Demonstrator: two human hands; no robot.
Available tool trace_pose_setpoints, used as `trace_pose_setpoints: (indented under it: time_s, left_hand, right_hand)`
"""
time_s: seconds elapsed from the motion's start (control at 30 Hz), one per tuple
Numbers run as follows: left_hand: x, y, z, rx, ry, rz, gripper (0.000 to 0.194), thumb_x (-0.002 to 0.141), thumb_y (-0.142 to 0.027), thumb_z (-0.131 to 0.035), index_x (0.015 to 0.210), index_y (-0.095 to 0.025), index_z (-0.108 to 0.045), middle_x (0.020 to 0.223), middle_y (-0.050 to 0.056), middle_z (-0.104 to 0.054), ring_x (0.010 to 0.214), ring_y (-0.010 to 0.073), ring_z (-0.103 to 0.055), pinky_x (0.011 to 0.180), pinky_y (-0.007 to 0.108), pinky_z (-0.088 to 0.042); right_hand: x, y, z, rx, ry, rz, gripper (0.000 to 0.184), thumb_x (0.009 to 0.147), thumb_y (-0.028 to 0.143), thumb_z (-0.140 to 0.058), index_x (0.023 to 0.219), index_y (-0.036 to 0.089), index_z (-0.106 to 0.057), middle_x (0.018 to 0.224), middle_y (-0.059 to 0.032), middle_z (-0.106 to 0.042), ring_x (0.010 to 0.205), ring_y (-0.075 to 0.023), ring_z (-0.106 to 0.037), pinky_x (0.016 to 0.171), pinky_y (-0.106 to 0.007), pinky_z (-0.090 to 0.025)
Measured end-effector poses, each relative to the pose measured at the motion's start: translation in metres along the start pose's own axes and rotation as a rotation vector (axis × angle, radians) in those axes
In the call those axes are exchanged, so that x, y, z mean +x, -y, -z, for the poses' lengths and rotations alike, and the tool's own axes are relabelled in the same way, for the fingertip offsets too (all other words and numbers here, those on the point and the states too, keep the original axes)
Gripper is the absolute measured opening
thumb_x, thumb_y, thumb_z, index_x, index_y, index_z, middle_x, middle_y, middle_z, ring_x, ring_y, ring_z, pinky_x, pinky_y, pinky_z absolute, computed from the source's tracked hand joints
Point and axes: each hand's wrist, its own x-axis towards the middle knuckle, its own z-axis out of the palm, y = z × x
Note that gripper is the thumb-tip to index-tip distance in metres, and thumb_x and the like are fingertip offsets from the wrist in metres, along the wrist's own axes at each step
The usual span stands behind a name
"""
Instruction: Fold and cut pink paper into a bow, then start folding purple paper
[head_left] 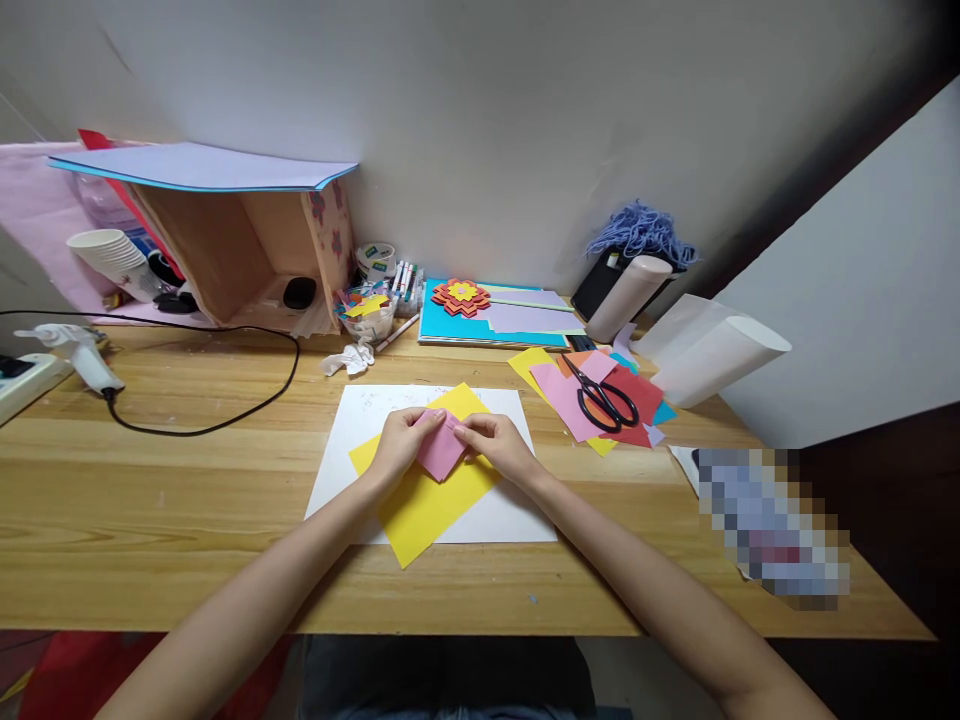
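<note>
A small folded piece of pink paper (439, 452) is held between both hands. My left hand (403, 437) pinches its left upper edge with the thumb on top. At the right corner, my right hand (496, 442) grips the same paper between thumb and fingers. Beneath it lies a yellow paper sheet (420, 515), turned at an angle. That sheet rests on a larger white sheet (337, 470) on the wooden table (187, 520). Some fingertips are hidden behind the pink paper.
Black-handled scissors (609, 405) lie on coloured paper scraps (551, 395) at right. A layered paper flower (460, 296) sits on a blue board (442, 325) at the back. At left are a glue gun (79, 355), its looping cord (292, 370) and an open box (247, 240).
</note>
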Motion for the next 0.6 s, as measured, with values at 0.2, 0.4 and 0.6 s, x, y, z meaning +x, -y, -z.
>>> trace_pose_setpoints:
  time_s: [0.2,0.4,0.6]
  left_hand:
    - [0.0031,-0.0009,0.0024,0.083,0.025,-0.046,0.035,0.07,-0.047,-0.061,0.069,-0.012,-0.066,0.066,0.004,-0.062,0.06,0.0135,-0.051,0.055,0.022,-0.036]
    - [-0.0022,-0.0031,-0.0025,0.12,0.095,-0.051,0.032,0.066,-0.043,-0.065,0.069,-0.011,-0.065,0.068,0.006,-0.064,0.065,0.0166,-0.057,0.058,0.024,-0.041]
    - [-0.0056,-0.0047,-0.0074,0.129,0.072,-0.135,0.029,0.069,-0.041,-0.062,0.065,-0.012,-0.062,0.062,0.002,-0.06,0.061,0.0138,-0.053,0.056,0.023,-0.039]
  right_hand:
    - [0.0015,-0.0024,0.0028,0.053,-0.181,0.092,0.028,0.075,0.041,-0.059,0.079,0.014,-0.065,0.077,-0.0049,-0.064,0.07,-0.0157,-0.058,0.062,-0.026,-0.045]
    - [0.0031,-0.0042,0.0073,0.03,-0.199,0.088,0.026,0.067,0.037,-0.066,0.076,0.013,-0.064,0.075,-0.0054,-0.065,0.07,-0.0172,-0.059,0.061,-0.026,-0.045]
    - [0.0027,-0.0006,0.008,0.014,-0.192,0.082,0.019,0.066,0.031,-0.067,0.069,0.013,-0.064,0.068,-0.0041,-0.064,0.063,-0.015,-0.058,0.057,-0.024,-0.043]
